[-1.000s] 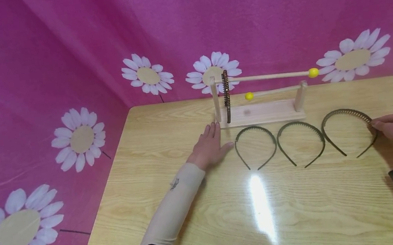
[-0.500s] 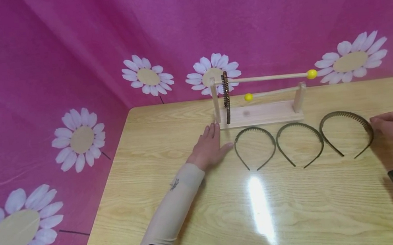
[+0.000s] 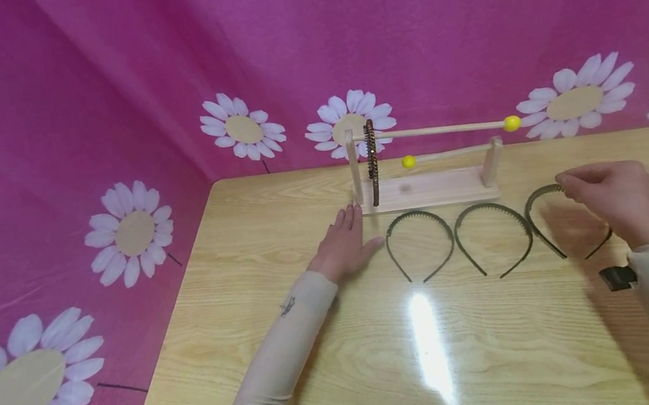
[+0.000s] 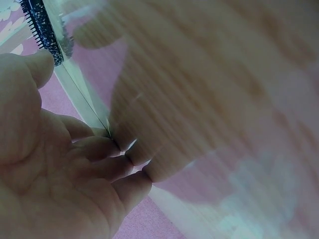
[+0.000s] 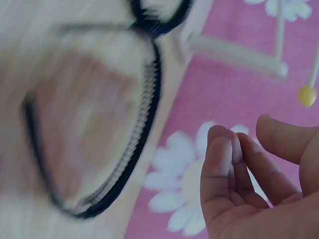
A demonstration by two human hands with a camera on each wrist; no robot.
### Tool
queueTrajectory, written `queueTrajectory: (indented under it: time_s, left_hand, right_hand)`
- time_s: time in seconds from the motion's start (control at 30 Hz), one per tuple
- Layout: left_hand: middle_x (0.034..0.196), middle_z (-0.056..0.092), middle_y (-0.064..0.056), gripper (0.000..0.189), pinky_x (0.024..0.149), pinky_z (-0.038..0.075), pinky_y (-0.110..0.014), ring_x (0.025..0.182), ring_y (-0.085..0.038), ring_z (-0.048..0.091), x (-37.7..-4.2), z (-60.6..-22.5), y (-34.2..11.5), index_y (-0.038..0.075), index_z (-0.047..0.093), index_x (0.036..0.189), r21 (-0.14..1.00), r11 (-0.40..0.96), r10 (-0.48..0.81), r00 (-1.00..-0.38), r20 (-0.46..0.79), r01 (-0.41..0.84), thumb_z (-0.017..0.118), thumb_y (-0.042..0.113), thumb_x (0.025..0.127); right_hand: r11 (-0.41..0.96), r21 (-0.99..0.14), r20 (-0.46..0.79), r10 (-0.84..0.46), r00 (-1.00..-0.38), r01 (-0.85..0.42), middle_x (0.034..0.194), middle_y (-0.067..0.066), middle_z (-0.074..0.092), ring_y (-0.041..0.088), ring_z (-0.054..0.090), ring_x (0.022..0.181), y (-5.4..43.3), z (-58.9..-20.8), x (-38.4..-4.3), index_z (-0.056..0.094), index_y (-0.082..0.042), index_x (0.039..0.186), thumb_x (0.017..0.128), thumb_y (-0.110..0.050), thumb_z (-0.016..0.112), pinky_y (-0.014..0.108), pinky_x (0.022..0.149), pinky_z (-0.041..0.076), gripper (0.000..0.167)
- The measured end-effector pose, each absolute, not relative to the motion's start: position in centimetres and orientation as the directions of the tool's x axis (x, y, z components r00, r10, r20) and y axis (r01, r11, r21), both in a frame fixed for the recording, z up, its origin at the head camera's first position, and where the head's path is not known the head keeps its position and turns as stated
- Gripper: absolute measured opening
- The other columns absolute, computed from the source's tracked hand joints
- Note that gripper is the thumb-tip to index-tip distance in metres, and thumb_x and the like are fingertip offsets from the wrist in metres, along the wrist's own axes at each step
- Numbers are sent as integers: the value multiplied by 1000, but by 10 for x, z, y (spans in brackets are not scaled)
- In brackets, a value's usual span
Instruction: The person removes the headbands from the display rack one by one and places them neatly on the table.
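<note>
My left hand point(image 3: 344, 246) rests flat on the table with its fingertips at the left end of a small wooden stand point(image 3: 442, 189). A dark brown toothed headband point(image 3: 373, 164) hangs on the stand's upper rod, near the left post. In a row before the stand lie three black toothed headbands: a left headband point(image 3: 418, 213), a middle headband point(image 3: 492, 205) and a right headband point(image 3: 540, 191). Over the right one hovers my right hand point(image 3: 621, 201), partly covering it. In the right wrist view its fingers are loosely bent, the thumb apart, nothing between them.
The upper rod point(image 3: 441, 129) ends on the right in a yellow ball point(image 3: 511, 123). A lower rod point(image 3: 456, 153) points left from the right post, tipped with another yellow ball point(image 3: 409, 162). A pink flowered cloth point(image 3: 431, 33) hangs behind the table point(image 3: 347, 358).
My right hand has let go of the right headband, which shifted slightly left toward the middle one. The hand then rose and moved left above it. My left hand has stayed put.
</note>
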State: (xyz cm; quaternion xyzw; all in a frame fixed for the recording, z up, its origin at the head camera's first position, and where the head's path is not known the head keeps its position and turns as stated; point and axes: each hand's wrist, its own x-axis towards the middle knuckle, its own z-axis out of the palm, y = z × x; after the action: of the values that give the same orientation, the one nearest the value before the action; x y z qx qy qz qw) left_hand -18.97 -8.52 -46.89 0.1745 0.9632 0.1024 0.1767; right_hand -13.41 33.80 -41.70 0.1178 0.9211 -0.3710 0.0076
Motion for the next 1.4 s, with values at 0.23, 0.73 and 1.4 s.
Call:
queueTrajectory:
  time_s: [0.23,0.73,1.4]
  left_hand:
    - [167,0,-12,89,122,12,-44,153,-29,-1,-189,-470,-86,6,4,161,260,917,376,-874,-307,303,33,65,102]
    - [168,-1,-11,89,122,12,-43,153,-28,-2,-191,-472,-87,8,3,162,255,921,368,-878,-307,296,34,65,102]
    - [168,0,-11,91,122,14,-43,153,-28,0,-193,-467,-86,8,4,162,236,921,375,-868,-325,310,35,67,100]
  right_hand:
    - [651,-750,-38,128,-991,113,95,-11,73,-6,56,83,294,-405,-146,69,-2,126,96,-52,62,20,70,47,59]
    - [527,-846,76,-24,-997,-77,111,15,73,1,64,85,203,-388,-171,74,0,116,96,-36,69,15,71,51,42]
    - [384,-911,131,-79,-988,-151,101,13,75,20,69,88,114,-383,-197,76,-1,112,92,-25,76,21,69,53,31]
